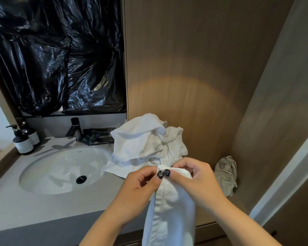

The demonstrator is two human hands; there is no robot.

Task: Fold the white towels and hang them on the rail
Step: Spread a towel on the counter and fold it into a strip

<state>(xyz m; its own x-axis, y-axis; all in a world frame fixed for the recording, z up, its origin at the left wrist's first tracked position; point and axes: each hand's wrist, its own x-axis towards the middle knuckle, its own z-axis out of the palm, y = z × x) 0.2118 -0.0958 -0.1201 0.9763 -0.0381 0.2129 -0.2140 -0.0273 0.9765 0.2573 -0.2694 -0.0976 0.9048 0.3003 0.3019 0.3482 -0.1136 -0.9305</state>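
A white towel (169,210) hangs down in front of me, bunched at its top edge. My left hand (140,185) and my right hand (194,180) pinch that top edge side by side, thumbs meeting in the middle. Behind them a heap of white towels (142,142) lies crumpled on the right end of the grey counter (25,206), against the wooden wall. No rail shows in this view.
A white sink (43,174) with a dark tap (74,128) sits left of the heap. Two dark pump bottles (22,141) stand at the far left. Black plastic sheeting (57,55) covers the mirror. A grey cloth (226,174) lies crumpled in the right corner.
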